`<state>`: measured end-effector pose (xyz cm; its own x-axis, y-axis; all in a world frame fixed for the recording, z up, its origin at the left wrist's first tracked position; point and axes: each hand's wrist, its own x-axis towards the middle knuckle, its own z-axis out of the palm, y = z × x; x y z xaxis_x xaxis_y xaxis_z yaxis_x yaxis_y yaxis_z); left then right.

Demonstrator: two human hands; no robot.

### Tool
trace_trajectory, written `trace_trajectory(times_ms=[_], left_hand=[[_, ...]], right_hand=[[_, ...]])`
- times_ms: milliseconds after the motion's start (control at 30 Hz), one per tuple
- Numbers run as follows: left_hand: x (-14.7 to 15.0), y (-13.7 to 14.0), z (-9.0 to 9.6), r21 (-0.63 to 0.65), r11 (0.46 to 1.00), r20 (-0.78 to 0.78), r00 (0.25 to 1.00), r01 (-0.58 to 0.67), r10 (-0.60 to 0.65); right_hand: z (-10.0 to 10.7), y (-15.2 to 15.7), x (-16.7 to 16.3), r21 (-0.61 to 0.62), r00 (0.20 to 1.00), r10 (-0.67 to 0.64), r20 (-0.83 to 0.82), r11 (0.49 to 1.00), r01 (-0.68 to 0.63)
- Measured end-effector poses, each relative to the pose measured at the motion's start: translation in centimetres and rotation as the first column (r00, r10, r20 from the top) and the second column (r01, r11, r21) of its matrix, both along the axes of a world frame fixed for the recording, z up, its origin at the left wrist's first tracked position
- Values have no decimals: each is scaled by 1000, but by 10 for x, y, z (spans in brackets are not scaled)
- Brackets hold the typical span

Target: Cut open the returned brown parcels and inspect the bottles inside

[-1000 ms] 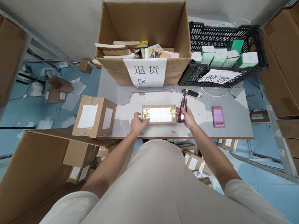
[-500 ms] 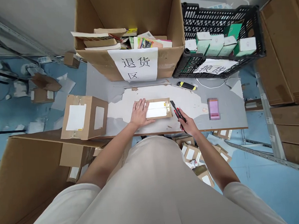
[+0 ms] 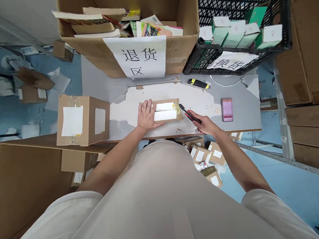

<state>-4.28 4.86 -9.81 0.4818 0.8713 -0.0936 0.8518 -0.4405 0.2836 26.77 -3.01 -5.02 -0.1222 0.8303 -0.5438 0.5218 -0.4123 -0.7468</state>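
A small flat cardboard box (image 3: 166, 119) with a white label and clear tape at its right end lies on the table. Across its left end rests my left hand (image 3: 146, 116), laid flat with fingers stretched out. My right hand (image 3: 205, 124) is closed round a black and red utility knife (image 3: 189, 114). The knife's tip points up and left, at the taped right end of the box; whether it touches the tape I cannot tell.
A large carton (image 3: 88, 60) of books and a black crate (image 3: 196, 61) of green-white boxes stand at the back. A yellow-black cutter (image 3: 198, 83) and a phone (image 3: 227, 109) lie to the right. A taped carton (image 3: 88, 134) stands left, above an open big box (image 3: 25, 178).
The knife has tilted flatter, its tip now nearer the box's taped right end. My left hand stays on the box. The whole view has shifted slightly.
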Motion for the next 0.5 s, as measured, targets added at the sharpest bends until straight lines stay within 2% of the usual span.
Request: trace_trajectory(times_ms=[200,400,433,500], left_hand=[[1,-1,1,-26,1000,2,1000,-5,5],[-1,-1,-1,-25,1000,10,1000,5,-5],[-2,-1,-2,-22,1000,11,1000,14,-14],[-4,-2,-4,-18,999,11,999,30,-30]], right_hand=[[10,-13,5,-4,998,31,-61,999,-31],[12,-39,11,12,981,189,43,982,-190],[14,-42,12,35,985,163,61,986,-166],[17,-44,12,96,996,30,83,995,-38]])
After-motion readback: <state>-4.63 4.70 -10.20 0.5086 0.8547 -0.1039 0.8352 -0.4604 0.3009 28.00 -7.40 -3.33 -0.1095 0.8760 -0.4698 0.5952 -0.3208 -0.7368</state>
